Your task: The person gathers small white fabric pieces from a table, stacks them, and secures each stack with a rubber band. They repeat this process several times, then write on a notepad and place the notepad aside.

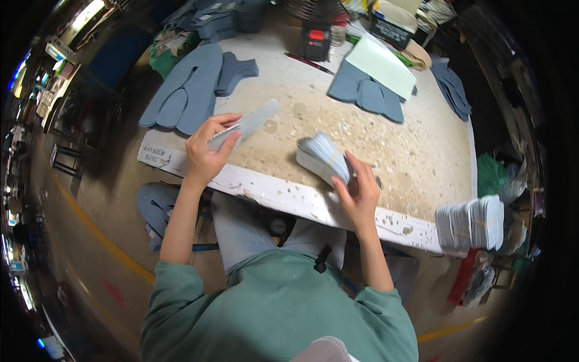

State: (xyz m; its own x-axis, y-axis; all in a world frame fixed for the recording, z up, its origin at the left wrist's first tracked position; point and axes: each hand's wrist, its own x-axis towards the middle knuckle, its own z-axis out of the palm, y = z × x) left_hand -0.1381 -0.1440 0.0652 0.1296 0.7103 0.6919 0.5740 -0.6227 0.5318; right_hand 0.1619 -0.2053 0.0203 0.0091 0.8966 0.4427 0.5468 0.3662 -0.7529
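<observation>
My left hand (211,148) is closed on a few thin, pale grey insole-shaped pieces (260,119), held tilted above the table's near left part. A banded stack of similar pale insoles (318,155) rests on the tabletop in front of me. My right hand (360,188) grips the right end of that stack between thumb and fingers. At the table's near right corner stands a larger stack of pale insoles (467,223), on edge and side by side.
Blue-grey foam sole pieces (187,93) lie at the left of the worn white table (271,187). More blue-grey pieces (368,99) sit under a pale green sheet (380,66). A pen (309,63) lies near a fan with a black-and-red battery base (315,41). Blue-grey pieces (451,90) edge the right side.
</observation>
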